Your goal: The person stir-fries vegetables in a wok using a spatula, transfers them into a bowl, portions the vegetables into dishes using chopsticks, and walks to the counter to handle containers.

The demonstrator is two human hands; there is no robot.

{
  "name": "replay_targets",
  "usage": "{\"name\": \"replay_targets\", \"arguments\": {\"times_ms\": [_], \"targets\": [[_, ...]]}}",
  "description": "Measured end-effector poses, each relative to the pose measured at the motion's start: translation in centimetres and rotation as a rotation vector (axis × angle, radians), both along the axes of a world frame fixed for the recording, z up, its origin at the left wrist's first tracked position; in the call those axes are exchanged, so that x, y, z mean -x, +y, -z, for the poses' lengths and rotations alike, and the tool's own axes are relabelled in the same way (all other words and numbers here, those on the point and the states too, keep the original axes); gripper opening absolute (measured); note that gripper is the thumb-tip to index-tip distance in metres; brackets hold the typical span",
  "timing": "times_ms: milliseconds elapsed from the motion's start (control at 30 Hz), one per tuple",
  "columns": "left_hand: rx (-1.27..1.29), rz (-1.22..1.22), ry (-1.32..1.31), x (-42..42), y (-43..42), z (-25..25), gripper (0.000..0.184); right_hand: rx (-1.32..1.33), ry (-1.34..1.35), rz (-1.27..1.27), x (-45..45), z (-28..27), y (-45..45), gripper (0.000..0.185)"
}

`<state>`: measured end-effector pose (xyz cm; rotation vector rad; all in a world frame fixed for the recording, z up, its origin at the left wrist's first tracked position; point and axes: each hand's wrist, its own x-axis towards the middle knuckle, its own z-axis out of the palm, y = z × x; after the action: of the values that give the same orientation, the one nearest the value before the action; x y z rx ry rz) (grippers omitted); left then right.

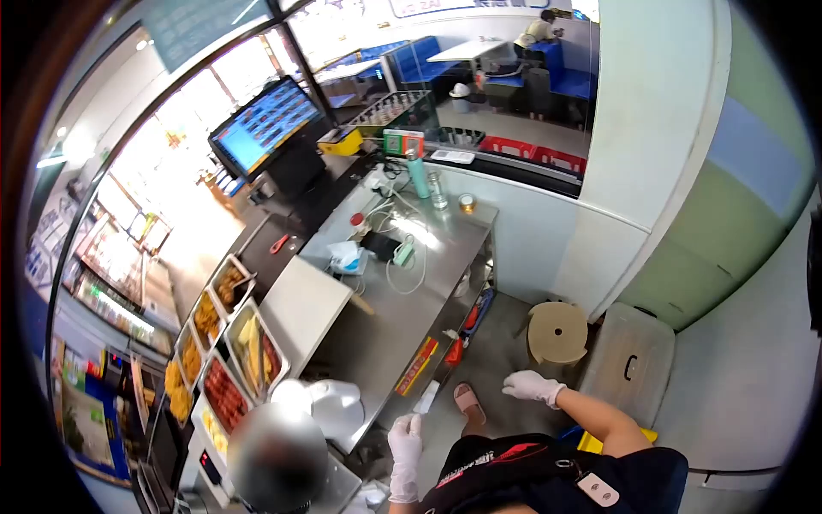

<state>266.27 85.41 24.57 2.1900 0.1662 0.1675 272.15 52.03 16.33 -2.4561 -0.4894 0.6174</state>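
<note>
My left hand, in a thin white glove, is raised beside the steel counter, near its front corner. Its fingers point upward, loosely bent, and I see nothing held. My right hand, also in a white glove, is stretched out over the grey floor, just below the beige stool in view. Its fingers are loosely extended, with nothing visible in them. Between the hands, a foot in a pink slipper is on the floor. A red and yellow box lies on the shelf under the counter.
Food trays line the serving side, beside a white board. A person with a blurred head is close at lower left. A lidded plastic bin stands right of the stool. A screen, bottles and cables occupy the counter's far end.
</note>
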Motion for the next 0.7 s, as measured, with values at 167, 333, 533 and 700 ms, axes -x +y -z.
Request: {"name": "replay_targets", "arguments": {"times_ms": [167,333,533,700], "targets": [[0.102,0.044,0.041,-12.1,-1.0,-1.8,0.028,0.062,0.037,0.056,-8.1,-2.1,0.5,0.035],[0.229,0.141,0.168,-21.5,-2.3,-3.6,0.028,-0.043,-0.142,0.229,-16.5,-6.0,-0.5,0.035],[0.178,0.088,0.087,-28.3,-2.0,-3.9,0.026,-0.417,-0.298,0.582,-33.0,-10.4,-1.1,0.036],[0.255,-0.123,0.157,-30.9,-1.5,-4.3,0.024,-0.561,-0.506,0.806,-50.8,-5.6,-1.4,0.084]]}}
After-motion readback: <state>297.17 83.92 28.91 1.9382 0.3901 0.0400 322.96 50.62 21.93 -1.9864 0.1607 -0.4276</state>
